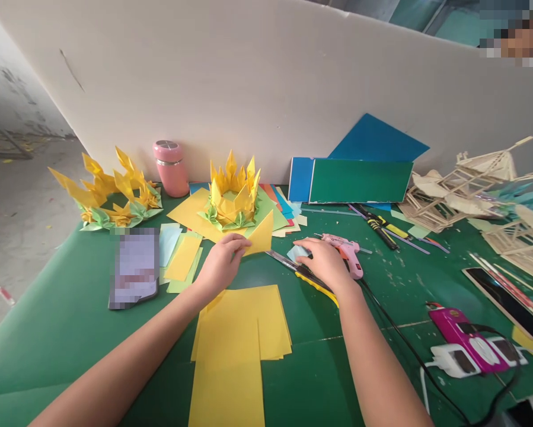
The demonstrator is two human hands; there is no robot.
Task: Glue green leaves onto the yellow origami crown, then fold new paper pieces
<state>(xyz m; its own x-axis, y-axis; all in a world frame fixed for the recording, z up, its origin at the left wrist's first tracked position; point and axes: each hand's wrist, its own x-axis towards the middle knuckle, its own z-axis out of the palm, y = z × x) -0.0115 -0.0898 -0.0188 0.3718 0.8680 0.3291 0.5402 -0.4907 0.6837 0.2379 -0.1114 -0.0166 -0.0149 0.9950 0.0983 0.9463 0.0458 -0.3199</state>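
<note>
Yellow sheets (237, 350) lie nearest you, overlapping on the green table (310, 385), between your forearms and reaching the bottom edge of the view. Just beyond them, your left hand (225, 261) pinches a folded yellow paper piece (262, 234) between thumb and fingers; the piece is at your fingertips, its pointed corner tilted up and to the right, in front of the yellow paper crown (233, 204). Your left forearm slants in from the lower left, palm turned inward.

Your right hand (323, 261) sits to the right of that piece, back upward, fingers loosely bent and thumb parted from the forefinger. A light blue scrap (297, 254) shows at that gap; you can't tell whether the fingers touch it. Beneath the hand runs a yellow-handled cutter (306, 278), and just beside it lies a pink glue gun (352, 257).
</note>
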